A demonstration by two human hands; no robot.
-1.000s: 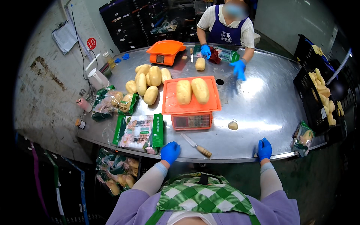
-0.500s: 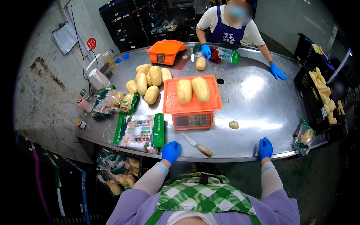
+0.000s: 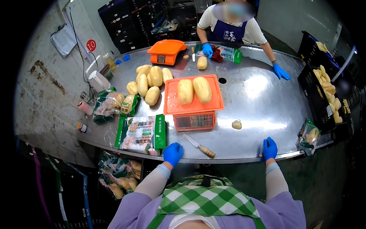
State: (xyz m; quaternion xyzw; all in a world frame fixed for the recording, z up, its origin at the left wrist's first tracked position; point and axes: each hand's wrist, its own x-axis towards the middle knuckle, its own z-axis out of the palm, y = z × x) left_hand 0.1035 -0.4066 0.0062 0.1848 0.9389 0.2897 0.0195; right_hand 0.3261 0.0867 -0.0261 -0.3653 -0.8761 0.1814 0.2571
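Observation:
My left hand (image 3: 173, 153), in a blue glove, rests at the table's near edge with fingers curled together, between a green-and-white printed bag (image 3: 139, 132) and a wood-handled knife (image 3: 200, 146). My right hand (image 3: 270, 148), also gloved, lies curled on the same edge farther right; a small pale bit (image 3: 260, 155) is beside it. Neither hand shows anything held. Two peeled, pale yellow root pieces, like lotus root (image 3: 185, 91), lie on the orange tray of a scale (image 3: 194, 121) before me. A small cut piece (image 3: 236, 124) sits to its right.
More peeled roots (image 3: 152, 96) are heaped left of the scale. Filled bags lie at left (image 3: 114, 104) and right (image 3: 310, 136). Across the table, a co-worker's gloved hands (image 3: 281, 71) rest near a second orange scale (image 3: 166, 51). A black crate (image 3: 316, 99) of roots stands right.
The view has shifted very slightly, so everything sits a little higher and to the left. My hands and the things on the table otherwise stay put.

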